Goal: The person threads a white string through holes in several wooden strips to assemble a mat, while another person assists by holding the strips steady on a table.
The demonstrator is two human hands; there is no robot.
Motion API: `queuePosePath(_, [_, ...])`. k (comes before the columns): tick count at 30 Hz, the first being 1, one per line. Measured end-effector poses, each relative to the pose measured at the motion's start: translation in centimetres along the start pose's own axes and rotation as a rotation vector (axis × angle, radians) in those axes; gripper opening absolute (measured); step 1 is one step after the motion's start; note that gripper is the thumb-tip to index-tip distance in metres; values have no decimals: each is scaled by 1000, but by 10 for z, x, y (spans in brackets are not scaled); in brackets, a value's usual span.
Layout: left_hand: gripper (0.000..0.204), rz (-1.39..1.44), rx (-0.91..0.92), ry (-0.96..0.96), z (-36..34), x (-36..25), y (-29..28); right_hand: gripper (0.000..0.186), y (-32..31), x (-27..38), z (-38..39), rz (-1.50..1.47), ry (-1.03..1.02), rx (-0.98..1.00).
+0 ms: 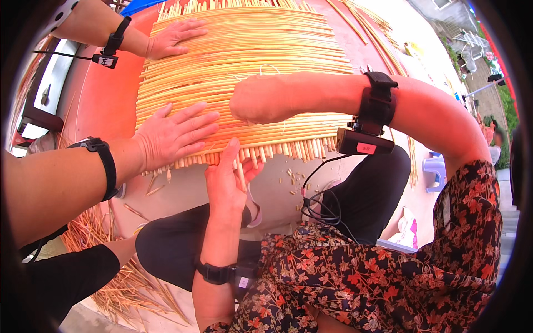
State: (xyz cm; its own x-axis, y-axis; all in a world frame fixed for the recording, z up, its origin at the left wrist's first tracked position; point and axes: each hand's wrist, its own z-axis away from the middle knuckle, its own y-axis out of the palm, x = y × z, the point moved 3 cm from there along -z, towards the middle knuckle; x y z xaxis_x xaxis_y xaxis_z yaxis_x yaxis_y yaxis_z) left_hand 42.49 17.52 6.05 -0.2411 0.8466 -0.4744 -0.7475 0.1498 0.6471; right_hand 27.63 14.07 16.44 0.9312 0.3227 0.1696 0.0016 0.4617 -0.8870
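A mat of long pale straw-coloured reeds lies on a reddish surface, its rods side by side and their cut ends sticking out along the near edge. My left hand is at that edge, thumb upward, gripping a short protruding reed end. My right hand rests curled on the middle of the mat, beside a thin loop of pale cord; what is inside its fingers is hidden. A co-worker's hands press flat on the mat, one near my left hand, the other at the upper left.
Loose long reeds lie at the upper right. Straw litter and small cut pieces are on the ground. A purple stool stands at right, a blue object at upper left. Distant people appear at far right.
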Motion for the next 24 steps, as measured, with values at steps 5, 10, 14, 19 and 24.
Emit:
queuePosePath(5, [36,-10,-6,21,2,-3,1,13,-3,9,2,82,-54,-52])
queuePosePath(10, [30,27,-26,37,4,-5,1,12,1,15,4,132,-83,-68])
queuePosePath(14, [35,-5,-6,3,7,-4,6,12,1,16,11,106,-135,-230])
queuePosePath(19, [45,-44,26,-44,9,-7,7,12,6,11,5,95,-23,-55])
queuePosePath(24, [47,-65,15,-51,11,-11,6,12,14,15,1,82,-55,-101])
